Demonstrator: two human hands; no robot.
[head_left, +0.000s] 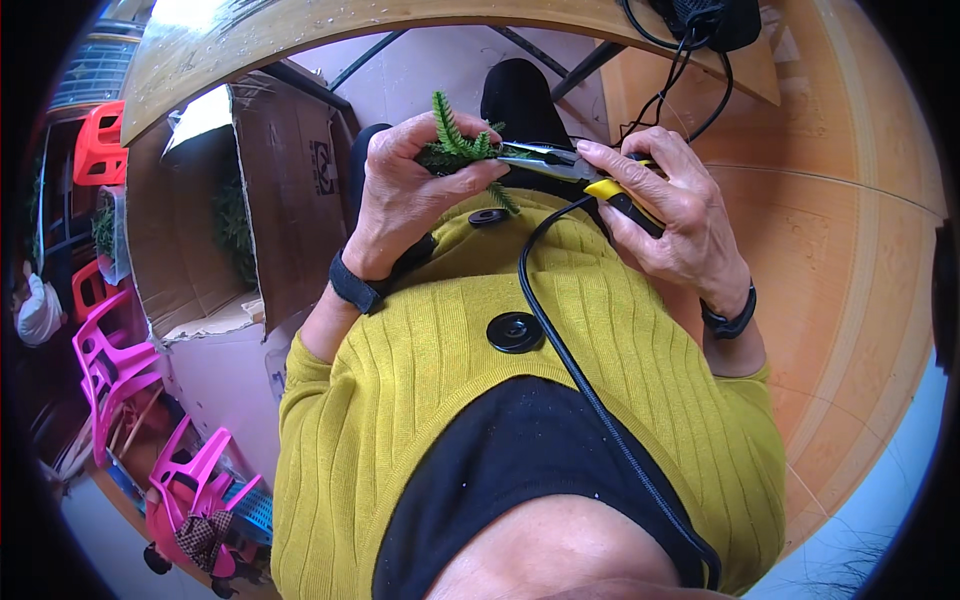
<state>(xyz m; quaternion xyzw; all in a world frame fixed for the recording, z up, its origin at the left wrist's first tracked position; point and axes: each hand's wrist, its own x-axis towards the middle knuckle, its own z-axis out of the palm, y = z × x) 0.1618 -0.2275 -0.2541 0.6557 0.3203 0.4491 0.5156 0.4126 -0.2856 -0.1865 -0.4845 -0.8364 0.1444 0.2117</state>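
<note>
Held over my lap, a bunch of green artificial-looking fern sprigs [452,150] is pinched between the thumb and fingers of my left hand [412,185]. My right hand [665,200] is wrapped round a pair of pliers [610,185] with yellow and black handles. The metal jaws of the pliers point left and reach the base of the sprigs, close to my left fingertips. Whether the jaws grip a stem or a wire there cannot be made out. One sprig stands up above my left hand and another hangs below it.
A wooden table [330,35] curves across the far side, with black cables [690,45] at its right end. To the left stands an open cardboard box [285,190] with greenery inside. Pink plastic chairs [115,355] and red stools [100,145] are further left. A black cord [560,340] runs down my front.
</note>
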